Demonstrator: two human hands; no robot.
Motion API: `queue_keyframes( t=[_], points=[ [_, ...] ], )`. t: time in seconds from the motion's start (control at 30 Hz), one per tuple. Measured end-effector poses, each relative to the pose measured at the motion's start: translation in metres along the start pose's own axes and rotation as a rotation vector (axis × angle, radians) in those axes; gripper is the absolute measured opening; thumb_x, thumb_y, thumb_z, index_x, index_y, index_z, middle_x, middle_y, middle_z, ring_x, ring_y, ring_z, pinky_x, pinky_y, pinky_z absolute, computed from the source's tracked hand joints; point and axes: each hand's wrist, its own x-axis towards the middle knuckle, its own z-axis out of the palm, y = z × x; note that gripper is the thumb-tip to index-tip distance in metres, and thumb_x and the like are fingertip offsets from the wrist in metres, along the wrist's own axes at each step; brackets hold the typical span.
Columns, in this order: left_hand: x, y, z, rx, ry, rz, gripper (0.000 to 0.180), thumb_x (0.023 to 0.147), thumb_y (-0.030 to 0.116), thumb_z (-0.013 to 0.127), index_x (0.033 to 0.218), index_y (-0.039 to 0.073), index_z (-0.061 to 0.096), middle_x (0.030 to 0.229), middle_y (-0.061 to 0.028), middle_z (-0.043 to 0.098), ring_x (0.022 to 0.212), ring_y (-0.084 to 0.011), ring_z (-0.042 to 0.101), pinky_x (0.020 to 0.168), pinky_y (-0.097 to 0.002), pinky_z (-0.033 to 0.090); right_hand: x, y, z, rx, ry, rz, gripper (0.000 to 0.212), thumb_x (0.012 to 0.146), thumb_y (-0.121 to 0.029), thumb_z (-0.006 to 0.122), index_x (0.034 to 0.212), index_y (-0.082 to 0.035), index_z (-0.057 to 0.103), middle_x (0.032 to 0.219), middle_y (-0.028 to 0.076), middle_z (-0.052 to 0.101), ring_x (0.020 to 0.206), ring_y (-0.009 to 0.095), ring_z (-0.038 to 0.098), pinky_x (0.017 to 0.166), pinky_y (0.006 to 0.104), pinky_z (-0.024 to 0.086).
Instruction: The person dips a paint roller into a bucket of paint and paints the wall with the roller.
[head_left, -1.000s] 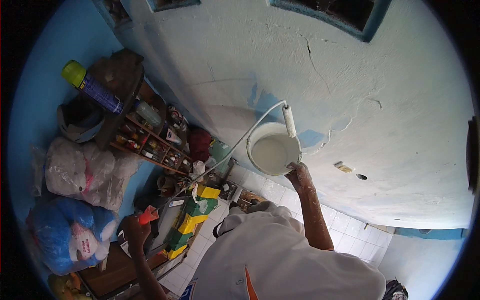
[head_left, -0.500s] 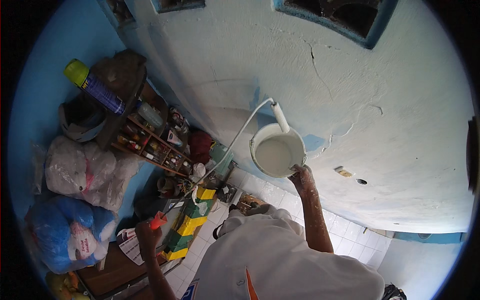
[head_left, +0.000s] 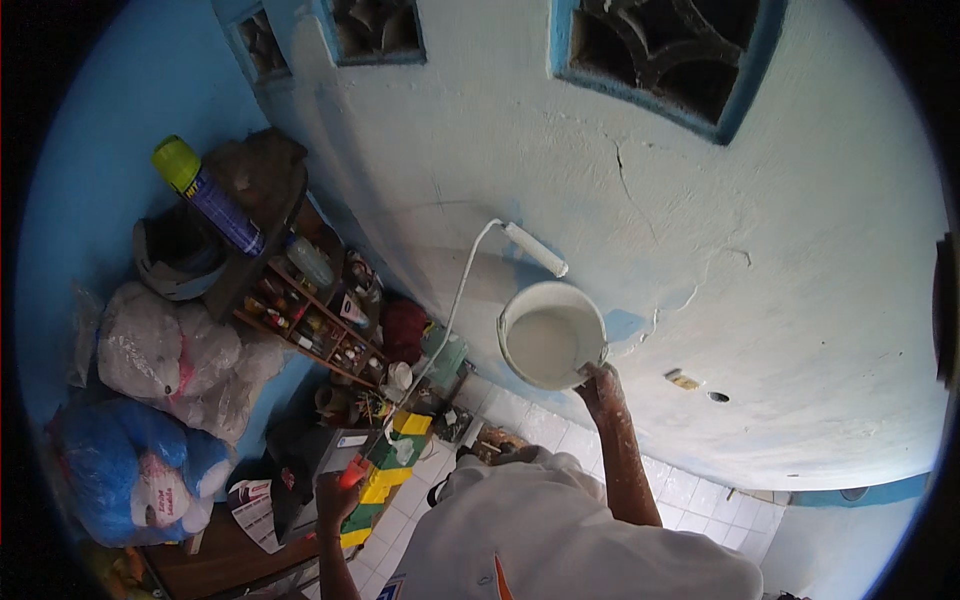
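Observation:
My left hand (head_left: 336,502) is closed around the red handle of a paint roller. Its long bent white rod slants up to the white roller (head_left: 537,250), which lies close to the wall just above the bucket; whether it touches the wall I cannot tell. At the bucket's lower right, my paint-spattered right hand (head_left: 602,392) grips the rim of a white paint bucket (head_left: 508,352). Pale paint (head_left: 545,345) covers the bucket's bottom. The wall (head_left: 480,130) ahead is mostly whitish, with blue patches (head_left: 622,325) around the bucket.
On the left, a wooden shelf (head_left: 310,345) holds small bottles, below a spray can (head_left: 215,200) and beside a helmet (head_left: 178,255). Stuffed plastic bags (head_left: 130,470) stand beneath. A yellow-and-green striped box (head_left: 385,480) sits near my left hand. Vent openings (head_left: 660,50) pierce the wall above.
The roller has moved off the bucket's rim, up and left toward the wall, turning as it went. My left hand has shifted right. The right hand still holds the bucket.

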Motion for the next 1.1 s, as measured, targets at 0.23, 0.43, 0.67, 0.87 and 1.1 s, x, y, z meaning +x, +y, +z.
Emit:
queue_keyframes(
  t=[0.23,0.43,0.67,0.87,1.1],
  points=[
    [0.035,0.002,0.042,-0.517,-0.055,-0.006,0.024,0.075,0.015,0.064,0.093,0.001,0.058,0.078,-0.0105,0.061,0.069,-0.0161,0.06,0.058,-0.0283,0.045,-0.009,0.001,0.016,-0.042,0.042,-0.04,0.03,0.074,-0.012,0.053,0.099,0.004,0.051,0.089,0.009,0.056,0.076,0.018,0.056,0.068,0.0332,0.047],
    [0.079,0.054,-0.009,-0.986,0.049,0.098,0.024,0.08,0.007,0.058,0.103,0.003,0.054,0.073,0.0001,0.055,0.06,-0.0065,0.052,0.048,-0.0211,0.04,-0.01,0.032,0.005,-0.488,-0.057,-0.329,0.017,0.077,-0.013,0.053,0.085,0.002,0.052,0.079,0.006,0.054,0.072,0.017,0.053,0.062,0.0347,0.046],
    [0.185,0.128,-0.104,-1.143,0.295,0.402,0.022,0.087,0.012,0.047,0.104,-0.001,0.046,0.07,-0.0042,0.052,0.055,-0.0138,0.051,0.05,-0.0261,0.042,-0.051,0.038,0.052,-0.308,0.148,0.012,0.028,0.077,-0.027,0.058,0.088,-0.002,0.054,0.077,0.009,0.051,0.068,0.018,0.048,0.056,0.0339,0.044],
    [0.255,0.225,-0.254,-0.384,0.929,0.633,0.042,0.087,0.011,0.045,0.121,-0.011,0.033,0.116,-0.0297,0.042,0.111,-0.0379,0.043,0.091,-0.0361,0.035,-0.048,0.066,0.057,-0.194,0.162,-0.047,0.025,0.077,-0.025,0.058,0.088,-0.003,0.054,0.076,0.007,0.054,0.064,0.016,0.049,0.053,0.0305,0.044],
    [0.317,0.31,-0.405,-0.38,1.143,1.146,0.052,0.086,0.01,0.045,0.133,0.007,0.022,0.107,-0.0261,0.052,0.1,-0.0412,0.05,0.081,-0.0411,0.043,-0.048,0.08,0.071,-0.233,0.161,0.048,0.029,0.078,-0.022,0.06,0.095,0.0,0.055,0.077,0.008,0.056,0.062,0.018,0.051,0.05,0.0298,0.044]
  ],
)
